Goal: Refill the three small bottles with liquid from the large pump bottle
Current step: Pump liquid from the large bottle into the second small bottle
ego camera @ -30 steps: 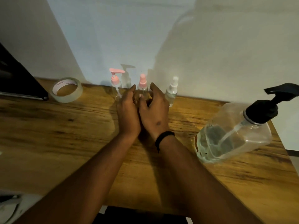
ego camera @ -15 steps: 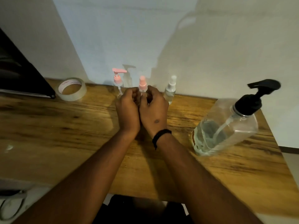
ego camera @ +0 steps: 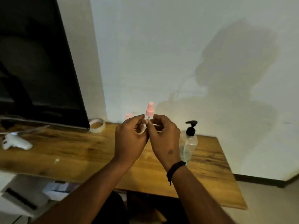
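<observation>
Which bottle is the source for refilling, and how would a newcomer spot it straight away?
Start at the wooden table against the pale wall and look toward its right side, just right of the raised right hand. There stands the large pump bottle, upright and clear. Its black pump head sets it apart from the small pink-capped bottle held in both hands' fingers.

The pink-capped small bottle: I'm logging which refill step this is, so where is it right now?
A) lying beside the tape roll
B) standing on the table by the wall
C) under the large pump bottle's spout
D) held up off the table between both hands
D: the pink-capped small bottle is pinched between the left hand and right hand, raised above the table.
</observation>
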Tool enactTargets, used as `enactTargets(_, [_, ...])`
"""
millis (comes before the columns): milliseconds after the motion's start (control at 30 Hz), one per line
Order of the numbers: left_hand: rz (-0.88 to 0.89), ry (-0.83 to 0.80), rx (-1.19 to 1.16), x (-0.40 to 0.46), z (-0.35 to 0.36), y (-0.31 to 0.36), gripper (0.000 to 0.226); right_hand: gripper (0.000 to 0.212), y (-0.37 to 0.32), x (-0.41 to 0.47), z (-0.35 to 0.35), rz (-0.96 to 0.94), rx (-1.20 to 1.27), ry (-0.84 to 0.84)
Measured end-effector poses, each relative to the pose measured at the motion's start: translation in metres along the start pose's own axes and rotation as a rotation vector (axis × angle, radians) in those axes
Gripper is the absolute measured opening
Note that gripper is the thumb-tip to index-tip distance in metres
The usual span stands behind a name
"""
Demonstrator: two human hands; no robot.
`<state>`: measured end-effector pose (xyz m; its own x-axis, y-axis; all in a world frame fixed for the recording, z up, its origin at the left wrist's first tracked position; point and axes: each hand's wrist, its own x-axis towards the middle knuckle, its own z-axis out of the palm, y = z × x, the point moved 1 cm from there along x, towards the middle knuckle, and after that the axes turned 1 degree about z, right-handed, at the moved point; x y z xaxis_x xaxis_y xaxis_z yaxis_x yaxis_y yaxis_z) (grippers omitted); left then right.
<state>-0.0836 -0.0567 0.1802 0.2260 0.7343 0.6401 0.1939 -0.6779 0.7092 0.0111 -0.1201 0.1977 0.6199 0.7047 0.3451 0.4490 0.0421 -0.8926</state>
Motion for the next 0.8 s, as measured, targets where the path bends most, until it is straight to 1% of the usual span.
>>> enactTargets(200, [0.155,0.111,-0.105,0.046,-0.048,0.098,0.04,0.021,-0.11,0.008,-0.053,-0.162,0.04,0.054])
enactTargets(300, [0.237,0.152,-0.13,0.069,-0.069,0.138,0.042,0.026,-0.155,0.017,-0.072,-0.238,0.014,0.09])
enactTargets(367, [0.286,0.173,-0.144,0.079,-0.08,0.157,0.054,0.028,-0.176,0.02,-0.08,-0.285,0.001,0.104])
enactTargets(433, [0.316,0.179,-0.152,0.084,-0.09,0.17,0.068,0.028,-0.193,0.02,-0.085,-0.323,-0.008,0.117])
enactTargets(467, [0.326,0.18,-0.144,0.085,-0.093,0.174,0.07,0.028,-0.199,0.019,-0.086,-0.332,-0.014,0.118])
enactTargets(600, [0.338,0.187,-0.135,0.089,-0.104,0.182,0.064,0.035,-0.216,0.013,-0.089,-0.33,0.001,0.12])
enactTargets(700, [0.343,0.195,-0.118,0.088,-0.107,0.184,0.063,0.038,-0.23,0.008,-0.093,-0.341,0.109,0.219])
enactTargets(800, [0.338,0.194,-0.111,0.088,-0.107,0.188,0.066,0.036,-0.244,0.007,-0.093,-0.351,0.109,0.283])
